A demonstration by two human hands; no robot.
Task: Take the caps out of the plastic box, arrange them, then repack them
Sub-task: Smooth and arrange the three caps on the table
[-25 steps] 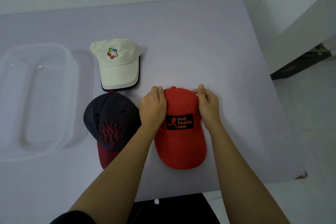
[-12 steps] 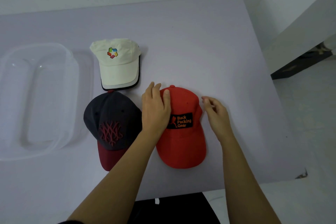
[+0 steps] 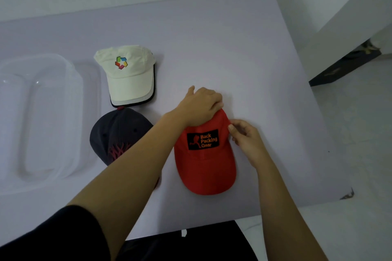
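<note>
Red cap (image 3: 206, 167) lies flat on the pale lilac desk (image 3: 222, 48), right of centre, brim toward the person, black patch reading "Back Packing Gear" facing up. Left hand (image 3: 200, 107) reaches across and is closed over the crown's far end, fingers curled down onto the fabric. Right hand (image 3: 247, 141) sits at the cap's right edge, thumb and fingertips pinching the side of the crown.

Just left of it, a dark navy cap (image 3: 118, 133) with a maroon emblem, partly hidden under the left forearm. Beyond that, touching its top button, a cream cap (image 3: 129, 78) with a multicoloured logo, stacked on at least one more brim.

Clear plastic box (image 3: 40, 116) at far left of the desk, nothing visible inside.
</note>
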